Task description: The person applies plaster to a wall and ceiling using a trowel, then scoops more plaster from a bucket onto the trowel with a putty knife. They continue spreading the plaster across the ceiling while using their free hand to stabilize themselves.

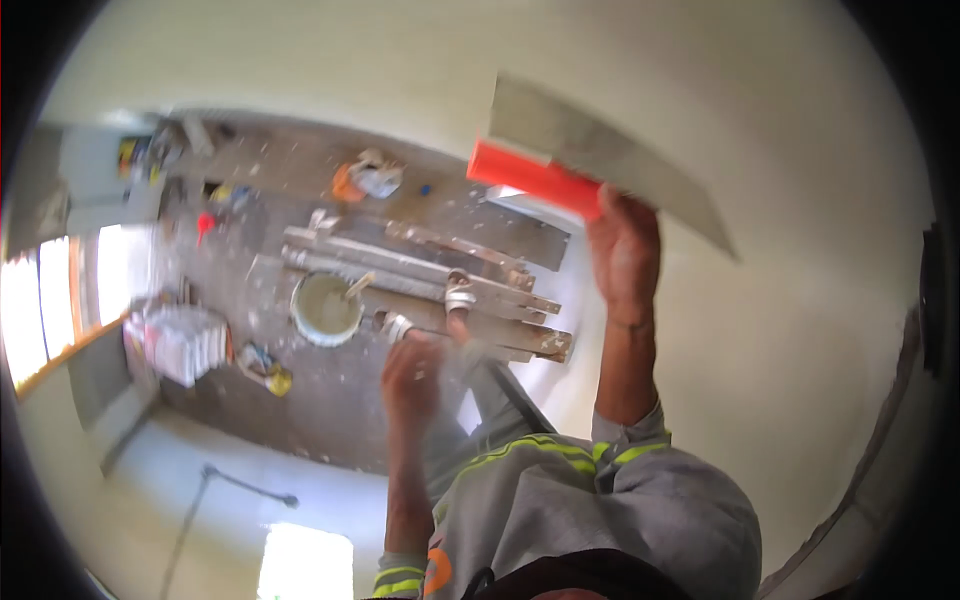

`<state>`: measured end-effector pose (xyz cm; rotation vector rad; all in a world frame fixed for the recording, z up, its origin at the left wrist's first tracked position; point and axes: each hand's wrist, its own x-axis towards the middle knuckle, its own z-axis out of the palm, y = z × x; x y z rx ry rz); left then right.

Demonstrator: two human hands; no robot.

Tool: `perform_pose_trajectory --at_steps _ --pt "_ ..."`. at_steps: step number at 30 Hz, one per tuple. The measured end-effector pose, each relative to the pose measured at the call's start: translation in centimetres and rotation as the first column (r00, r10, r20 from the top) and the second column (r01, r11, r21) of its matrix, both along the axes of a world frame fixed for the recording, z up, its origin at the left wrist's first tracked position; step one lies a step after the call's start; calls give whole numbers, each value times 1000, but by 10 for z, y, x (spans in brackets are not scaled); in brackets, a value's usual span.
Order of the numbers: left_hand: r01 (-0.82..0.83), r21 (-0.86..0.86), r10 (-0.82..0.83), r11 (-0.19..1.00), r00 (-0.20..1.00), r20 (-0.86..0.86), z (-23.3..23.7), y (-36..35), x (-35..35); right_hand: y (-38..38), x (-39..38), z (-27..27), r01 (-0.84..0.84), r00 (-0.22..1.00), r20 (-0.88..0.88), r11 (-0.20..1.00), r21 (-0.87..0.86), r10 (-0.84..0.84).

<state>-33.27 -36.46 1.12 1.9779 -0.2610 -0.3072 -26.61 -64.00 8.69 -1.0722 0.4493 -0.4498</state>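
Raised at the upper right, my right hand (625, 245) is wrapped round the end of the red handle (530, 178) of a wide, flat trowel. Its grey metal blade (610, 150) is close to the pale wall (800, 200); whether the two touch cannot be told. My left hand (412, 375) hangs lower, above my feet, smeared by motion, and its fingers are hard to make out. Left of it on the floor stands a round bucket (325, 312) of pale mixture with a stick-like handle (360, 285) in it.
My feet are on wooden planks (400, 262). Plastic bags (372, 178), a red object (205, 226), stacked sacks (180, 340) and a yellow-and-white item (268, 372) lie on the stained floor (240, 270). Windows (45, 305) are at the left.
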Motion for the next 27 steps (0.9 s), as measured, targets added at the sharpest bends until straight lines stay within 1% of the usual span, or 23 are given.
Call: perform_pose_trajectory --at_steps 1,2,3,4,6,7,8,9,11,12,14,15,16,17,18,19,20,21,22,23,25,27 --pt "-6 0 6 1000 995 96 5 0 8 29 -5 -29 -60 992 -110 998 -7 59" --pt "-22 15 19 1000 983 183 4 5 10 77 -3 -40 -143 965 -222 990 -13 136" --pt "-54 108 34 993 983 179 -3 12 7 121 -8 -64 -184 936 -299 982 35 186" --pt "-78 200 41 977 982 183 -14 25 6 146 -23 -106 -363 835 -477 926 -104 273" --pt "-185 350 151 918 981 123 -48 55 -7 211 -33 -145 -542 719 -550 838 -61 425" --pt "-223 414 198 882 975 103 -66 70 -15 240 -42 -166 -616 733 -523 752 -236 436" --pt "-296 449 276 843 955 110 -82 86 -24 263 -48 -183 -733 671 -556 548 -403 490" --pt "-357 479 350 802 931 108 -97 101 -37 286 -53 -200 -767 633 -576 319 -557 516" --pt "-470 512 487 719 866 112 -133 127 -54 330 -55 -220 -867 492 -603 296 -400 628" --pt "-528 472 574 707 817 55 -152 140 -62 342 -59 -234 -912 408 -612 266 -312 677" --pt "-633 403 713 661 696 -78 -188 167 -82 344 -67 -284 -955 212 -544 53 -293 812" --pt "-696 418 791 584 603 -102 -207 179 -88 342 -64 -319 -954 99 -499 -60 -293 861" --pt "-746 441 857 499 501 -123 -224 189 -100 328 -61 -360 -732 52 -558 -349 -585 828" --pt "-738 511 897 440 341 -281 -235 202 -105 325 -36 -373 -775 -68 -684 -470 -423 726" --pt "-795 483 924 367 253 -286 -255 210 -120 329 -20 -398 -825 -21 -809 -467 -317 587" --pt "-836 471 948 280 163 -275 -285 221 -147 335 -10 -426 -872 15 -908 -440 -217 419" --pt "-865 461 959 197 73 -273 -313 225 -171 337 -5 -464 -856 154 -923 -418 -303 354" --pt "-895 438 937 85 -78 -341 -319 228 -169 340 2 -505 -823 295 -911 -407 -396 289" --pt "-903 429 885 -30 -224 -409 -326 230 -169 339 8 -546 -732 352 -885 -500 -462 304" --pt "-916 396 884 -65 -237 -402 -341 230 -183 338 14 -580 -625 403 -855 -584 -518 328" --pt "-880 446 837 -164 -364 -409 -351 228 -188 344 29 -634 -631 246 -934 -688 -358 261" --pt "-842 473 776 -258 -473 -418 -361 225 -186 367 36 -645 -748 33 -979 -644 -158 203"
